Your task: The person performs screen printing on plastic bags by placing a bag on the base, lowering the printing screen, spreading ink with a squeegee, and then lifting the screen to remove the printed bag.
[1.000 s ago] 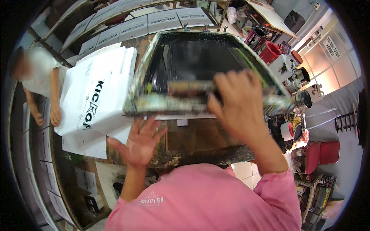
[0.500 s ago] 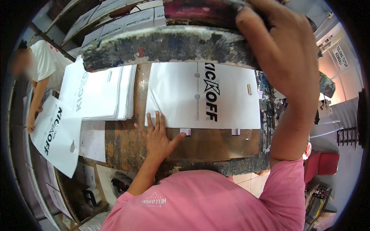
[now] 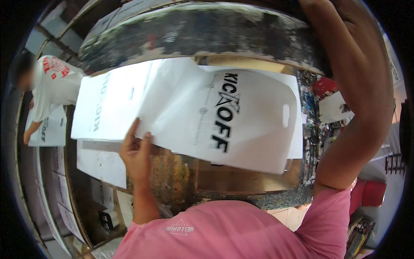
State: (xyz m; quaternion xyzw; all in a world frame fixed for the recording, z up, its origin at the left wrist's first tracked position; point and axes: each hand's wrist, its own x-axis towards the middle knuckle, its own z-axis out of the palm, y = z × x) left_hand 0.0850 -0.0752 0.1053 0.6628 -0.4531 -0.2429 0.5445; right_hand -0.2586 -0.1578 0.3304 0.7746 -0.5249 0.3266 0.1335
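My left hand (image 3: 137, 151) pinches the near left edge of a white plastic bag (image 3: 254, 125) with black lettering and a cut-out handle hole. The bag bends and is partly lifted over the worktable (image 3: 172, 175). Beneath it, another white sheet (image 3: 296, 146) shows along the right side. At the upper right, my right hand (image 3: 334, 30) is raised at the end of a paint-stained printing screen frame (image 3: 194, 36), holding it tilted up; its fingertips are cut off by the picture's edge. A stack of printed white bags (image 3: 105, 123) lies left of my left hand.
At the far left a co-worker (image 3: 58, 86) in a white shirt handles a printed white bag (image 3: 54, 125) by a shelf rack (image 3: 43, 181). A white sheet (image 3: 101, 164) lies below the stack. A red chair (image 3: 373, 193) stands at the right.
My left hand has gone from resting on the bag to pinching it, drawing it leftward and up. The screen frame is raised higher. The co-worker's bag has moved back, away from the table.
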